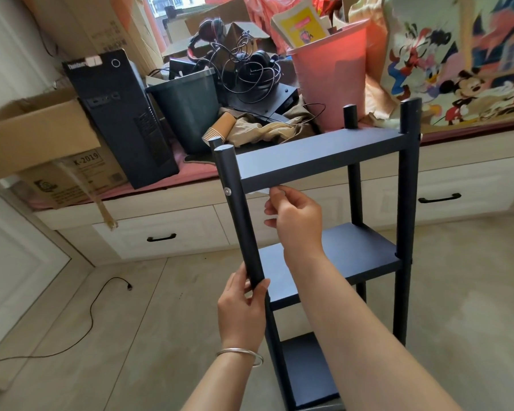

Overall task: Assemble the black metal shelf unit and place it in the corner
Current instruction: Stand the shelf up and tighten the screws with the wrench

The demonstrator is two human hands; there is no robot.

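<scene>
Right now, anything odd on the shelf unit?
A white strip hangs under the top shelf front edge, pinched by the right hand; looks like leftover film or a label. Posts look straight.

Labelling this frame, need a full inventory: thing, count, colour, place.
shelf unit: 1, black, three shelves, upright on floor, centre
PC tower: 1, black, on bench, left
bins: 2, dark green centre, pink right, on bench
cardboard boxes: several, brown, bench left and rear
headphones and cables: tangle, black, behind green bin
paper cups: stack, brown, lying on bench
cable: 1, black, floor left
left hand: grip on front-left post
right hand: pinching white strip under top shelf
</scene>
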